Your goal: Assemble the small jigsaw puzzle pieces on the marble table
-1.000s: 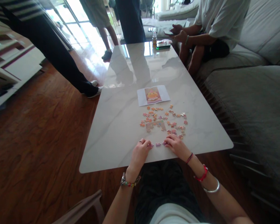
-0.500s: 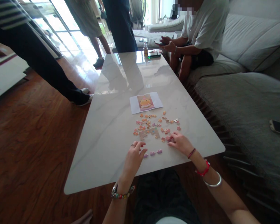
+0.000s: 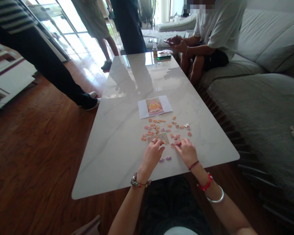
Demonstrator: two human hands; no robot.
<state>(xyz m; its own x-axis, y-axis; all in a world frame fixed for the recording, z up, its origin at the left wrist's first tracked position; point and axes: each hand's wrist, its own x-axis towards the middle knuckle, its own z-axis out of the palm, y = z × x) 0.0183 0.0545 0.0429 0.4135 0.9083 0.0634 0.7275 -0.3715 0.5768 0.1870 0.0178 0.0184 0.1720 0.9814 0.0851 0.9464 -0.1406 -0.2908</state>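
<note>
My left hand point(image 3: 154, 155) hovers over the near edge of a small flat picture panel point(image 3: 152, 138), hiding part of it. Its thumb and fingers are apart, and no piece shows between them. To its right, my right hand point(image 3: 188, 152) is closed at the fingertips on a pinkish-purple puzzle piece point(image 3: 177, 144), at the near side of the scattered pieces. Loose orange and pink puzzle pieces point(image 3: 150, 133) lie around the panel. Two purple puzzle pieces point(image 3: 168, 158) show in a row nearer me; my left hand may cover more.
Beyond the pieces lies a creased paper with a printed yellow figure point(image 3: 154, 106). The white marble-look table point(image 3: 107, 147) carries a bottle point(image 3: 155, 50) and a phone point(image 3: 164, 56) at its far end. A person sits on the grey sofa point(image 3: 254, 91); other people stand to the left.
My left hand has moved right and forward, from beside the purple row to over the panel's near edge. My right hand has stayed by the same pieces, turning slightly inward. The view has shifted a little.
</note>
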